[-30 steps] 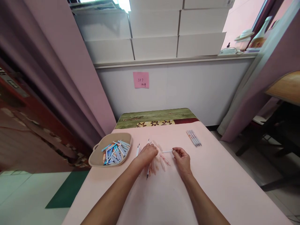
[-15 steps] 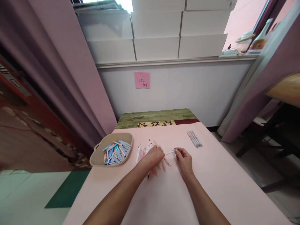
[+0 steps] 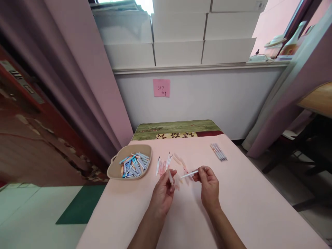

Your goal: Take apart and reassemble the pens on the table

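My left hand (image 3: 162,192) is closed around a pale, translucent pen barrel (image 3: 171,177), tilted upward. Between the thumb and fingers of my right hand (image 3: 209,186) is a thin white pen refill (image 3: 190,174), which slants down toward the left hand. White refills with dark tips (image 3: 157,166) lie just beyond the left hand, beside several pink pen parts (image 3: 162,166). More translucent pen parts (image 3: 178,159) are scattered between and behind the hands, partly blurred. To the right, several pens (image 3: 218,152) lie side by side in a row.
A beige basket (image 3: 113,170) full of blue, grey and orange pens stands at the table's left edge. Pink cloth (image 3: 249,207) covers the table. Behind it are a wall with a pink note (image 3: 161,88) and a ledge holding white boxes (image 3: 178,53).
My left hand has drawn back from the pile and turned over, now with a barrel in it. My right hand has shifted slightly toward me, still gripping the white refill. The view has swung a little left.
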Tool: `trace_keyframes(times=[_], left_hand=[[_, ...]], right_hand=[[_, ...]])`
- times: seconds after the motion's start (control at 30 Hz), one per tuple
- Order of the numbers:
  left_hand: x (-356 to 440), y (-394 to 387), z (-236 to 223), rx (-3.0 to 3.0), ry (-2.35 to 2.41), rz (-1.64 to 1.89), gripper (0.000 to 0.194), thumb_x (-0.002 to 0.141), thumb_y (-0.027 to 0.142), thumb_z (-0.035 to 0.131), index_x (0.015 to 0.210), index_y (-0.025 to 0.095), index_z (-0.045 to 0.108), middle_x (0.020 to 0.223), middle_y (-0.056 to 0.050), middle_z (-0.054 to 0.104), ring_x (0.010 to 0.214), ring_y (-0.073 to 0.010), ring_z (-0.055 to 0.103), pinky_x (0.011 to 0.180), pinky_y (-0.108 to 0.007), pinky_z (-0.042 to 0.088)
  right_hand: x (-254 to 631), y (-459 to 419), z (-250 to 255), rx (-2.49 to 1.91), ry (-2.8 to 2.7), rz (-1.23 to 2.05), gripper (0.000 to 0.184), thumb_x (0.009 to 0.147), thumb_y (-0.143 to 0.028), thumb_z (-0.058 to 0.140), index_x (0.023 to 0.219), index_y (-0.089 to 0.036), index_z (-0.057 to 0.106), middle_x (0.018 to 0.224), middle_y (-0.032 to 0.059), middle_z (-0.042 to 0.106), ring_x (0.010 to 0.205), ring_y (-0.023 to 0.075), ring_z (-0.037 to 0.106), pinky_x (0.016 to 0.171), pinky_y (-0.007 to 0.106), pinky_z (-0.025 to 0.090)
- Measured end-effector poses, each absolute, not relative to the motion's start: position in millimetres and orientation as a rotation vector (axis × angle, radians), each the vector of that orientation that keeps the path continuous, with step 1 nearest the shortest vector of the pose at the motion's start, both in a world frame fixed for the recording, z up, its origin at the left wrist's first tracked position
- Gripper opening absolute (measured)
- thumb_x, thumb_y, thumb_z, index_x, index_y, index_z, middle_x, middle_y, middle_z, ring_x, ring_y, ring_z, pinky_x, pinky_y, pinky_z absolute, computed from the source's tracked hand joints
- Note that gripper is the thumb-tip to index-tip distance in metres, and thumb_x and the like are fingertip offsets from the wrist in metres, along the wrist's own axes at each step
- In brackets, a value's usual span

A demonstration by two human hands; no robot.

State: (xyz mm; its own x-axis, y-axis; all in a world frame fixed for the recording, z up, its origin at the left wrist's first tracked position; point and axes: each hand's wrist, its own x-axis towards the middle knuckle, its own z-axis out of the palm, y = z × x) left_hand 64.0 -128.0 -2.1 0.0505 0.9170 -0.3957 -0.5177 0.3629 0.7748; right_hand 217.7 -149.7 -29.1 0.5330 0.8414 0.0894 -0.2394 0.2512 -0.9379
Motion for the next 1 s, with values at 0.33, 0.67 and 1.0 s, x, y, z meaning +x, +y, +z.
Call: trace_keyframes(times=[0.33, 0.67, 1.0], left_hand=[[46, -144, 2, 0.206, 0.882, 1.362, 0.006, 0.085, 0.018, 0.060, 0.083, 0.013, 0.064, 0.080, -0.008, 0.070, 0.056, -0.0072, 0.056, 0.044, -0.016, 0.042], [32, -159, 12, 0.156, 0.857, 1.411, 0.010, 0.084, 0.013, 0.059, 0.076, 0.010, 0.064, 0.078, -0.010, 0.071, 0.053, -0.0074, 0.057, 0.049, -0.018, 0.047], [28, -165, 13, 0.254, 0.868, 1.489, 0.017, 0.073, 0.023, 0.074, 0.080, 0.012, 0.064, 0.082, -0.010, 0.072, 0.054, -0.0075, 0.056, 0.053, -0.018, 0.047]], right_hand=[[181, -197, 14, -1.175, -1.022, 0.850, 0.021, 0.087, -0.041, 0.058, 0.089, -0.020, 0.057, 0.063, -0.0006, 0.063, 0.053, 0.0124, 0.055, 0.052, 0.023, 0.045], [151, -203, 12, -1.286, -1.426, 0.740, 0.021, 0.088, -0.030, 0.055, 0.098, -0.022, 0.072, 0.088, 0.0042, 0.071, 0.079, 0.0167, 0.065, 0.068, 0.023, 0.049], [149, -205, 17, -1.346, -1.427, 0.673, 0.020, 0.087, -0.029, 0.056, 0.092, -0.021, 0.073, 0.085, 0.0043, 0.070, 0.074, 0.0157, 0.064, 0.062, 0.022, 0.048]])
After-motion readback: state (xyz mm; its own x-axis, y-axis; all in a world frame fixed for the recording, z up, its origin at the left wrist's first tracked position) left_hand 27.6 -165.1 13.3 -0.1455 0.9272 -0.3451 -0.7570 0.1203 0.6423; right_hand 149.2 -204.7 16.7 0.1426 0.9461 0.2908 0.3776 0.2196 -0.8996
